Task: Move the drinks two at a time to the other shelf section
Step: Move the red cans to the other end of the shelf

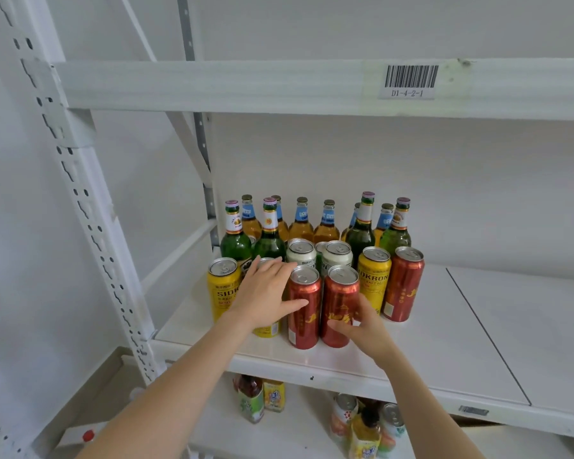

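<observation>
Two per trip: left red can [304, 326] is met by wide left grip [262, 293], right red can [340, 293] clasped by right grip [365, 326].

drinks grouped at the left end of the shelf [411, 352]
bottles [300, 220] stand in the back rows; cans [373, 276] stand in front of them, two nearest the shelf edge side by side; other drinks [365, 422] sit on the lower shelf [295, 425] beneath; a barcode label [411, 79] is on the beam [212, 84] above
</observation>
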`<state>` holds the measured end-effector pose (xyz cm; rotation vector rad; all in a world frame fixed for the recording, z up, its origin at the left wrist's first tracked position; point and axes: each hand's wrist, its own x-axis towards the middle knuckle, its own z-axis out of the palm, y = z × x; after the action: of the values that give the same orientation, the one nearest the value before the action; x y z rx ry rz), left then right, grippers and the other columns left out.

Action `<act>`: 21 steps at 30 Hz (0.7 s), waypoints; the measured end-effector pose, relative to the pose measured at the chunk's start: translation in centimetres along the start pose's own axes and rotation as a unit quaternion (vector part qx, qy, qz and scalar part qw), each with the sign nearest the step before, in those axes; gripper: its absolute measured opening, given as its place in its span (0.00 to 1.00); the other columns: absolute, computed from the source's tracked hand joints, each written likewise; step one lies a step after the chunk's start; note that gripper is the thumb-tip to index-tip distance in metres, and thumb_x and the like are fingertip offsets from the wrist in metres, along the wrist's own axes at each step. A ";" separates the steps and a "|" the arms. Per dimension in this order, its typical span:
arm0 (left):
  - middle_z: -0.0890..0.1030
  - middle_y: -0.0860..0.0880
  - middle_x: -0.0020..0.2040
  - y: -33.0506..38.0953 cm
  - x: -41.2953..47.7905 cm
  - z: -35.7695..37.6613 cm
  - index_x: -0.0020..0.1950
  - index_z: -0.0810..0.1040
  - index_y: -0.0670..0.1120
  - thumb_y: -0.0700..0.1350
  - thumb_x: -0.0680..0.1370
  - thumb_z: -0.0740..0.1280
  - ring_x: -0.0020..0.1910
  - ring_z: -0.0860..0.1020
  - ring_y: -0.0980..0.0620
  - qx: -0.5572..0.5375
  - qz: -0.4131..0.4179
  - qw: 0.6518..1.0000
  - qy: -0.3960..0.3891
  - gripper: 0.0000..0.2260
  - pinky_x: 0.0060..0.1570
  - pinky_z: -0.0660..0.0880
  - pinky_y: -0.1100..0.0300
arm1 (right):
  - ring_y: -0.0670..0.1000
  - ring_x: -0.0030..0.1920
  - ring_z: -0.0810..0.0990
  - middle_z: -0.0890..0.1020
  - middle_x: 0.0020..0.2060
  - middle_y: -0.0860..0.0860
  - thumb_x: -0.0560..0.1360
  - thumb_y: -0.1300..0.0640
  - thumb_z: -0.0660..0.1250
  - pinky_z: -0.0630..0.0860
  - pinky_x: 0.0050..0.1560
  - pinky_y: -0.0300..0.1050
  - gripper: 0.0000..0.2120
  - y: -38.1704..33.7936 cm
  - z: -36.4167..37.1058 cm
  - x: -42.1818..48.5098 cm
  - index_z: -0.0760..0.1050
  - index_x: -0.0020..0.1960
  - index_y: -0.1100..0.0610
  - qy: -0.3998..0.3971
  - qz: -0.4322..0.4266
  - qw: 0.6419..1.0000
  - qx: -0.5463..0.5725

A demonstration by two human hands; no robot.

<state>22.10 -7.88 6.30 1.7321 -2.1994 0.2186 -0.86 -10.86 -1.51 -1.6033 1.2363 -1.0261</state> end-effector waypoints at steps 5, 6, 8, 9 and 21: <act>0.67 0.48 0.76 0.2 1.9 -1.7 0.77 0.62 0.53 0.66 0.72 0.68 0.76 0.60 0.49 -0.039 0.002 0.995 -0.091 0.38 0.75 0.55 0.47 | 0.47 0.55 0.80 0.82 0.55 0.49 0.65 0.63 0.80 0.75 0.46 0.37 0.31 0.0 -0.1 0.6 0.71 0.63 0.52 -0.019 0.028 0.997 0.072; 0.67 0.49 0.76 0.4 2.0 -1.8 0.76 0.63 0.54 0.67 0.71 0.69 0.75 0.61 0.49 -0.045 -0.001 0.994 -0.096 0.38 0.75 0.54 0.46 | 0.47 0.55 0.80 0.82 0.55 0.49 0.64 0.64 0.80 0.76 0.46 0.38 0.32 0.0 -0.1 0.6 0.71 0.63 0.51 -0.017 0.032 0.996 0.079; 0.69 0.50 0.74 0.5 2.2 -1.6 0.74 0.65 0.55 0.68 0.69 0.70 0.75 0.62 0.50 -0.058 -0.011 0.993 -0.097 0.37 0.76 0.53 0.45 | 0.47 0.55 0.80 0.82 0.55 0.49 0.63 0.64 0.80 0.76 0.46 0.38 0.33 -0.1 -0.2 0.4 0.71 0.63 0.51 -0.011 0.041 0.995 0.089; 0.70 0.51 0.73 0.5 2.2 -1.5 0.72 0.67 0.56 0.68 0.68 0.70 0.74 0.63 0.50 -0.069 -0.017 0.993 -0.095 0.36 0.76 0.53 0.45 | 0.47 0.55 0.80 0.82 0.55 0.49 0.63 0.65 0.80 0.76 0.46 0.38 0.33 -0.1 -0.3 0.2 0.72 0.63 0.51 -0.008 0.043 0.995 0.092; 0.80 0.55 0.57 1.9 -0.6 -1.0 0.57 0.73 0.57 0.73 0.59 0.68 0.60 0.74 0.51 -0.154 -0.036 0.987 -0.010 0.32 0.64 0.66 0.50 | 0.49 0.50 0.83 0.85 0.50 0.48 0.59 0.61 0.81 0.78 0.48 0.48 0.29 -0.3 -1.9 -3.4 0.76 0.56 0.47 0.040 0.084 0.984 0.154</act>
<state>20.56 -6.53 7.17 1.6405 -2.0508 -0.1499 -3.19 -7.71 -1.03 -1.2118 1.1784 -1.1196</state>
